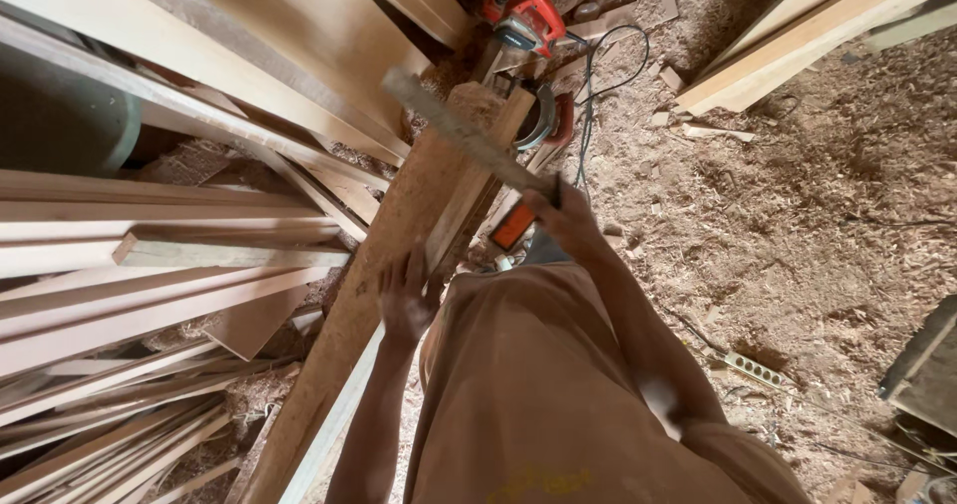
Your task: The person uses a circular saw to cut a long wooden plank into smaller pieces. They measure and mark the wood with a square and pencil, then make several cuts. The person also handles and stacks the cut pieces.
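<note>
Right hand [564, 223] closed around one end of a long flat strip, likely a wooden rule [467, 137], blurred, slanting up and to the left across the top of a wide plank [399, 265]. Left hand [407, 295] open, fingers spread, palm laid flat on that same plank, just beside its right edge. Plank running on a slant from the lower left up toward the top middle, resting over other boards. Just below the right hand, a small orange and black object [514, 226], partly hidden, kind not clear. Beyond the far end of the plank, a red power tool [525, 21] on the ground, with a black cable [598, 75] looping to its right, and a curved grey and red tool part [546, 117] near the rule's middle. To the left, a stack of long pale boards [150, 255] lying at angles, thin slats [110, 434] below them. To the upper right, more stacked boards [807, 35]. Ground to the right thick with sawdust and shavings [797, 225], a white socket strip [758, 369] lying in it. Tan shirt [538, 394] filling the lower middle.
</note>
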